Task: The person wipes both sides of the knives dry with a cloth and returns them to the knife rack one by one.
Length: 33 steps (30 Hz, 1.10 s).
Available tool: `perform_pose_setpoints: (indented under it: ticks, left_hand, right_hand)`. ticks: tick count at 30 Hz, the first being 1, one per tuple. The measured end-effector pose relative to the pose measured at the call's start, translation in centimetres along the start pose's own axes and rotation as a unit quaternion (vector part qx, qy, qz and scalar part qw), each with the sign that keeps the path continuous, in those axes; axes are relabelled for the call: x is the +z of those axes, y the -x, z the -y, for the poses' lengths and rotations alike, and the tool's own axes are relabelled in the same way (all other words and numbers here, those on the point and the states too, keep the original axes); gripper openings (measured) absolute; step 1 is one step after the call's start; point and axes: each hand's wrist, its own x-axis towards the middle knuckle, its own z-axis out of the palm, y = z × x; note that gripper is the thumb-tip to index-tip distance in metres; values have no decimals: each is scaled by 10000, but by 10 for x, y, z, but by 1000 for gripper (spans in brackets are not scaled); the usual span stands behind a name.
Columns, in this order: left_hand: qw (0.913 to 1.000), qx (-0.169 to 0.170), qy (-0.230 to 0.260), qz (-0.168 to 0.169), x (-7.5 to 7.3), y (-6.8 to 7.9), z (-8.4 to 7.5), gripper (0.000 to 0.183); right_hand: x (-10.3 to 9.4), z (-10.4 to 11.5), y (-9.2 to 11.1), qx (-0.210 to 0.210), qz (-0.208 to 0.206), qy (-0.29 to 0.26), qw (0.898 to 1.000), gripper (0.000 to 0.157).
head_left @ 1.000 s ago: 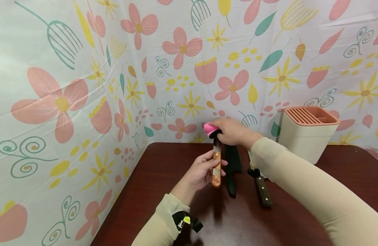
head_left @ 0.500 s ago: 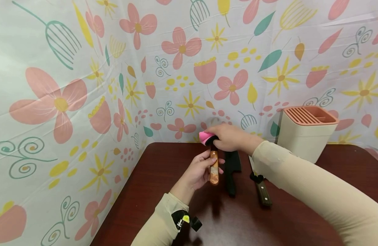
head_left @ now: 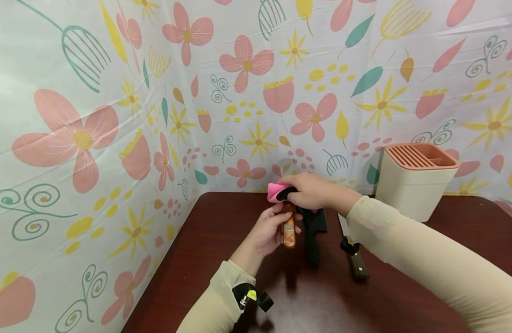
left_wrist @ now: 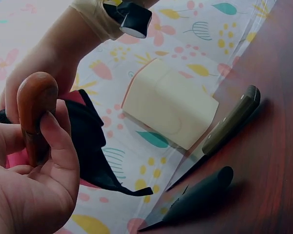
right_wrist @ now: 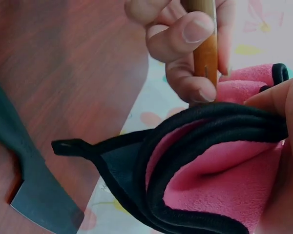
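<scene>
My left hand (head_left: 266,233) grips a knife by its orange-brown handle (head_left: 289,235), thumb laid along it. The handle's butt points toward me in the head view. In my right hand (head_left: 312,189) is a folded pink cloth (right_wrist: 234,180) with black edging, pinched around the knife's blade just beyond the handle. The cloth hides the blade. In the left wrist view, a dark flap of the cloth (left_wrist: 88,146) hangs loose beside the brown handle (left_wrist: 36,105). A black cleaver (head_left: 312,243) lies on the table just right of my left hand.
A second knife with a dark riveted wooden handle (head_left: 358,264) lies right of the cleaver, under my right forearm. A cream knife holder (head_left: 414,194) with an orange slotted top stands at the back right. Floral fabric (head_left: 247,115) hangs behind the dark red table (head_left: 222,222).
My right hand and the cloth have come down and slightly left toward the handle, covering the bit of blade that showed before. My left hand and the knife have shifted slightly left.
</scene>
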Motion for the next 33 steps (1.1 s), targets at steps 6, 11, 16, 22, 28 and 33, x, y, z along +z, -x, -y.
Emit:
perform_pose_setpoints:
  ticks: [6, 11, 16, 22, 28, 33]
  left_hand:
    - [9999, 84, 67, -108, 1, -1, -1, 34]
    - [9997, 150, 111, -166, 2, -2, 0, 27]
    - [9998, 123, 113, -147, 1, -3, 1, 25]
    - [9998, 188, 43, -48, 1, -2, 1, 22]
    - [9997, 230, -42, 26, 1, -3, 0, 23]
    - [9997, 209, -77, 70, 1, -3, -1, 25]
  right_hand:
    - [-2, 2, 5, -19, -26, -481, 9988, 37]
    - [-4, 2, 7, -132, -60, -739, 9972, 33]
    - [-4, 1, 7, -64, 5, -1016, 9948, 32]
    - [-8, -3, 8, -9, 132, -1576, 9874, 35]
    - [-14, -9, 7, -37, 318, -2107, 9770, 33]
    - [-18, -13, 6, 2, 494, -2378, 9701, 31]
